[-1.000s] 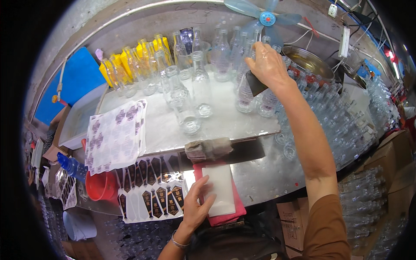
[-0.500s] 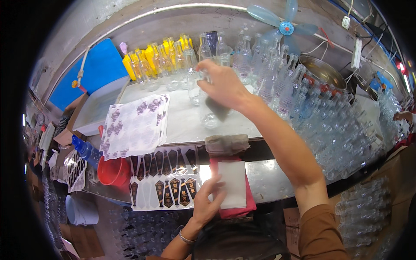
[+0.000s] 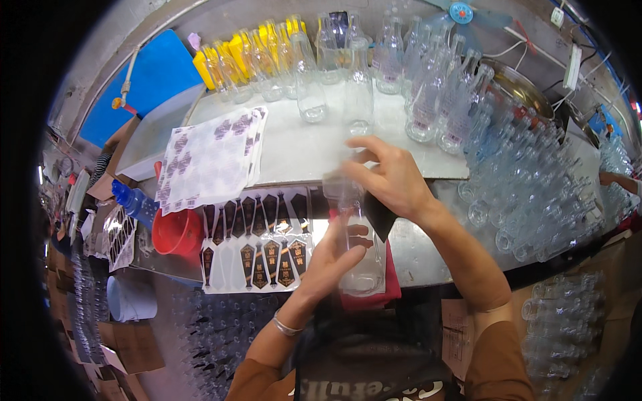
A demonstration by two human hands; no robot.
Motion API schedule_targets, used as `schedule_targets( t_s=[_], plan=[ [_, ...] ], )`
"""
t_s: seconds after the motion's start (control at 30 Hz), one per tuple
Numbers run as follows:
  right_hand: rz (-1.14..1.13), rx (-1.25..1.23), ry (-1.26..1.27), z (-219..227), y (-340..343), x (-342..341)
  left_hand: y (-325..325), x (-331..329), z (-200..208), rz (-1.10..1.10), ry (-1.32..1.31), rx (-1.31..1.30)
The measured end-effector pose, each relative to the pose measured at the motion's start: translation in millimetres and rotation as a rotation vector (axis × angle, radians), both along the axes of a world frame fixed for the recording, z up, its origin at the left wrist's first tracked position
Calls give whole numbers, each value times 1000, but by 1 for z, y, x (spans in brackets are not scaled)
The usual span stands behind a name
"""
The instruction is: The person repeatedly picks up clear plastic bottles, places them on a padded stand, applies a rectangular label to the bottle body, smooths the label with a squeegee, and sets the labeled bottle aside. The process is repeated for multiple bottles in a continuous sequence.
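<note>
A clear glass bottle (image 3: 364,277) lies over the pad on a red cloth (image 3: 392,281) in front of me, its base toward me. My left hand (image 3: 331,257) curls its fingers against the bottle's left side. Above the bottle's neck end is my right hand (image 3: 394,179), its fingertips blurred. From it hangs a black pointed label (image 3: 381,219), which looks pinched in the fingers. To the left lies a backing sheet of black, tie-shaped labels (image 3: 257,264), with some spots bare. Several upright clear bottles (image 3: 311,93) stand beyond my hands.
Printed white sheets (image 3: 214,157) lie on the raised white board (image 3: 297,164). At left are a red bucket (image 3: 175,230) and a blue bottle (image 3: 134,200). Many glass bottles (image 3: 528,194) crowd the right side. A fan (image 3: 461,12) is at the back; another person's hand (image 3: 618,179) shows far right.
My right hand has come back from the standing bottles toward me, with the black label. A glass bottle now lies between my hands over the pad. The view has tilted lower.
</note>
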State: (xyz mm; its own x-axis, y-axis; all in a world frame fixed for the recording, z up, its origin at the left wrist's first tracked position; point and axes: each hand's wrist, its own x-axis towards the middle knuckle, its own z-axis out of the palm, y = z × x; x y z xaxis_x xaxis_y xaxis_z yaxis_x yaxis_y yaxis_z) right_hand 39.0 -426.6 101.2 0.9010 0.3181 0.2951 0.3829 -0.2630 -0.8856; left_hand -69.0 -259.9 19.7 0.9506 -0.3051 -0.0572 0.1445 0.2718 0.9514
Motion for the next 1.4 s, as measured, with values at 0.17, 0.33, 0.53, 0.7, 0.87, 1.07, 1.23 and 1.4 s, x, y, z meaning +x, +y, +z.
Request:
schedule_targets(
  t_s=[0.17,0.33,0.53,0.7,0.87,1.07,1.23,1.4],
  plan=[
    [-232,5,-115,-72,-33,-55,-13,4,-38,66,52,109],
    [-148,-101,54,-87,-42,-121,-15,-3,-21,116,46,244],
    [-150,19,190,-97,-39,-125,-13,-6,-25,140,-111,442],
    [-126,10,178,-99,-39,-126,-15,-8,-18,157,-107,481],
    [-88,90,328,-107,-38,-127,-20,-13,-17,257,-140,533],
    [-63,268,588,-123,-62,-135,24,-41,-30,354,-288,705],
    [-237,375,556,-138,-78,-131,147,-98,-77,702,-435,1324],
    [-213,364,538,-140,-82,-129,186,-138,-93,506,-489,1608]
  ],
)
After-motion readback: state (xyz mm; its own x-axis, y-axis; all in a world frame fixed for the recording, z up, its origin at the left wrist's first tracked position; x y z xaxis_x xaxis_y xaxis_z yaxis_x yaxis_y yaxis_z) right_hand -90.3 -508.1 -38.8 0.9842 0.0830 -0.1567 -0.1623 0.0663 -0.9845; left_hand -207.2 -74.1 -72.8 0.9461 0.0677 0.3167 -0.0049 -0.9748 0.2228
